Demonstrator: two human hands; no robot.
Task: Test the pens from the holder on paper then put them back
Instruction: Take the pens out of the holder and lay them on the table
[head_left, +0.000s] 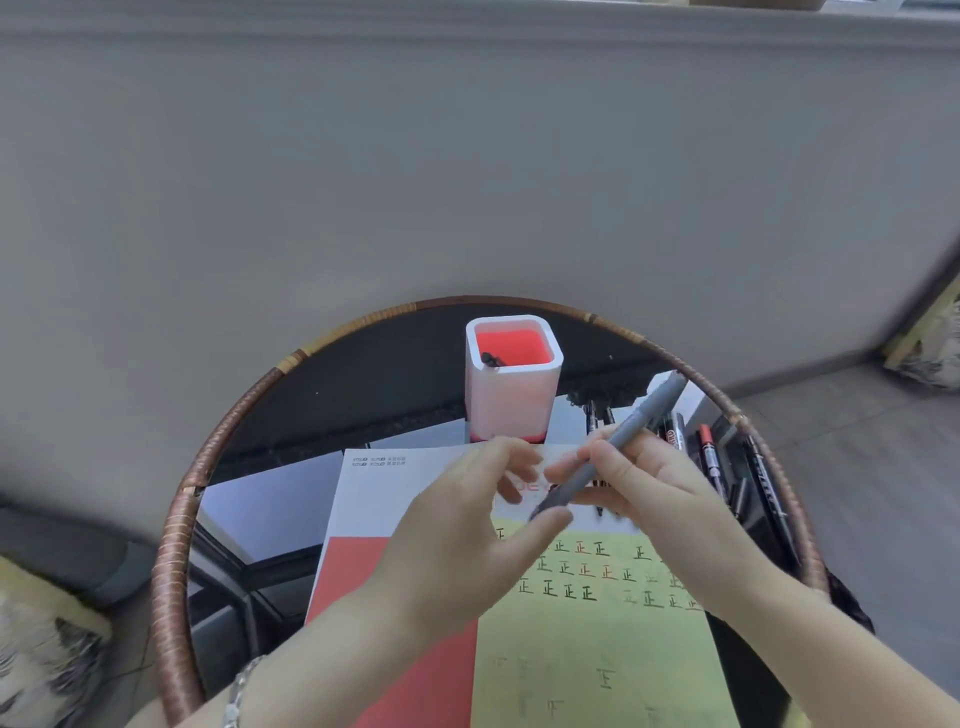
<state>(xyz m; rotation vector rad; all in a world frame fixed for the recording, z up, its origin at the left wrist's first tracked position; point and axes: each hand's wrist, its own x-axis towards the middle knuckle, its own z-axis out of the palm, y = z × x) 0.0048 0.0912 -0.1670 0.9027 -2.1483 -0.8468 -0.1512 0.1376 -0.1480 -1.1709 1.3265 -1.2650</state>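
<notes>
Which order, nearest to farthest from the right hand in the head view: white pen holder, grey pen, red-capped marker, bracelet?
1. grey pen: held in the grip of the right hand.
2. red-capped marker: lying just to that hand's right.
3. white pen holder: behind the hand and to the left.
4. bracelet: on the left wrist, bottom left.

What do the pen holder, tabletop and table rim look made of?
Pen holder: probably plastic, matte white outside, red inside; smooth moulded rounded corners. Tabletop: glossy dark glass or similar; it mirrors window frames. Rim: seemingly wound rattan or cane, brown; fine wrapped strands show.
</notes>
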